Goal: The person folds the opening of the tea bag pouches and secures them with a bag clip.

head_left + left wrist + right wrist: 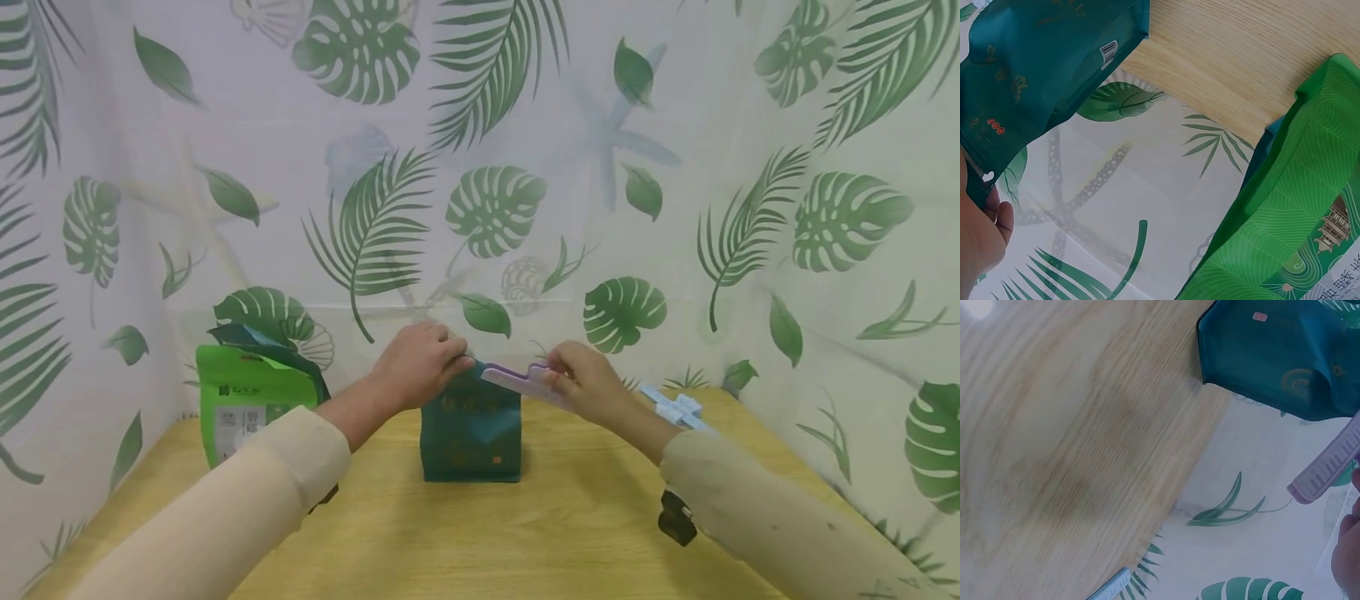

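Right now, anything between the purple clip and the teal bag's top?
Nothing visible stands between the purple clip in the right hand and the top of the teal bag; in the head view the clip's tip overlaps its right side. The left hand grips the top further left and might limit sliding the clip across.

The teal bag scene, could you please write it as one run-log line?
left hand: holds teal bag at top; right hand: holds purple clip near top; teal bag: upright on table; green bag: further left
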Action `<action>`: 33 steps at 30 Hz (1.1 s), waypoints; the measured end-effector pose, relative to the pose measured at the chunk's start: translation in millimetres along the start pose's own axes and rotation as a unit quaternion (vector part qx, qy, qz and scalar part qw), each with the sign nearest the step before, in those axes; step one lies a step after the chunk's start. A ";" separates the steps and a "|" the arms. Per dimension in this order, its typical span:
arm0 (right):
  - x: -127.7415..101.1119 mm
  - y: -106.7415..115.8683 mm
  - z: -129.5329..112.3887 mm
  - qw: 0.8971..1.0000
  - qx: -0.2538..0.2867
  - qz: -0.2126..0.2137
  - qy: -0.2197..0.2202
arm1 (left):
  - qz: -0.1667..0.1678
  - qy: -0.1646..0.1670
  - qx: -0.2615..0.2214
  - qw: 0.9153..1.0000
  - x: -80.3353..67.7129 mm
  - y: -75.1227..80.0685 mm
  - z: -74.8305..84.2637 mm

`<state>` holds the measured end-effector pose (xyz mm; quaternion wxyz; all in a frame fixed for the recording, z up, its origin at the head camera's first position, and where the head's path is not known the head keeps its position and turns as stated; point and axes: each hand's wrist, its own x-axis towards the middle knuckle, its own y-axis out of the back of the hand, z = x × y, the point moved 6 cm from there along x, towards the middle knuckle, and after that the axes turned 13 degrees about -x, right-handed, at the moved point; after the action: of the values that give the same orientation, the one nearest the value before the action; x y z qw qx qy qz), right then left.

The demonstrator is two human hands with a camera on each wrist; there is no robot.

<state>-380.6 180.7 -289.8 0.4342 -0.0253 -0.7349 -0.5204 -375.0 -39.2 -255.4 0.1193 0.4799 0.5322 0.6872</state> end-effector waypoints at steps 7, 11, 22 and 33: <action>8.6 -4.2 -12.5 1.000 0.013 0.022 0.005 | -0.018 0.014 0.008 1.000 0.6 0.3 0.0; 15.0 -5.3 -20.5 0.999 0.021 0.030 0.009 | -0.040 0.043 0.006 0.998 2.6 0.0 0.0; 23.6 -9.0 -34.3 0.997 0.048 0.062 0.010 | -0.064 0.111 -0.098 0.987 8.9 -0.4 -2.6; 32.5 -12.2 -51.2 0.994 0.079 0.079 0.015 | -0.030 0.150 -0.166 0.974 11.0 2.3 -6.0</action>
<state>-375.6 121.4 -273.1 0.4858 -0.0406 -0.7627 -0.4251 -384.5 -36.4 -247.4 0.1368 0.3288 0.4371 0.8259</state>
